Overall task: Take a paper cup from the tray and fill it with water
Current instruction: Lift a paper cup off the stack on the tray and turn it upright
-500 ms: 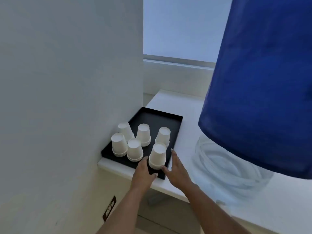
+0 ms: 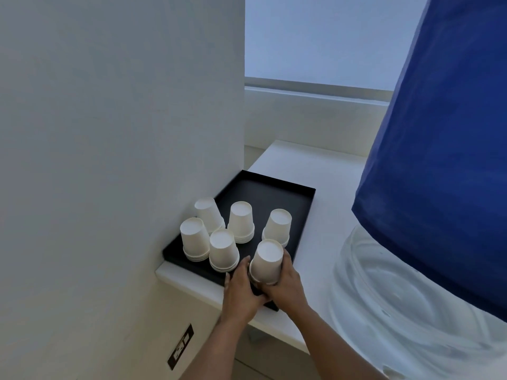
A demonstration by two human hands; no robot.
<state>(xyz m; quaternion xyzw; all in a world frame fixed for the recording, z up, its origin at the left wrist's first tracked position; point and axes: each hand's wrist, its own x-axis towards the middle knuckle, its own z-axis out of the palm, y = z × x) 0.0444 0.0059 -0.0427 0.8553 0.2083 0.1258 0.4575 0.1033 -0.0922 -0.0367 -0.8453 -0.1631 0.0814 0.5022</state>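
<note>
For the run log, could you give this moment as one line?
right hand: gripping nearest cup stack | left hand: beside stack | tray: five other stacks

white paper cups [image 2: 266, 261] on black tray [image 2: 277, 190], white counter [image 2: 326, 171], plain blue cover [image 2: 444, 165] on clear jug.

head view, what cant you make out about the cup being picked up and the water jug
- Cup stack, head view: its lower rims are hidden by the right hand and left hand, so how many cups are lifted is unclear.
- Tray: its near corner is covered by both hands.
- Water jug: a blue cover hides its upper part, the frame edge cuts it off, and no tap shows.
</note>
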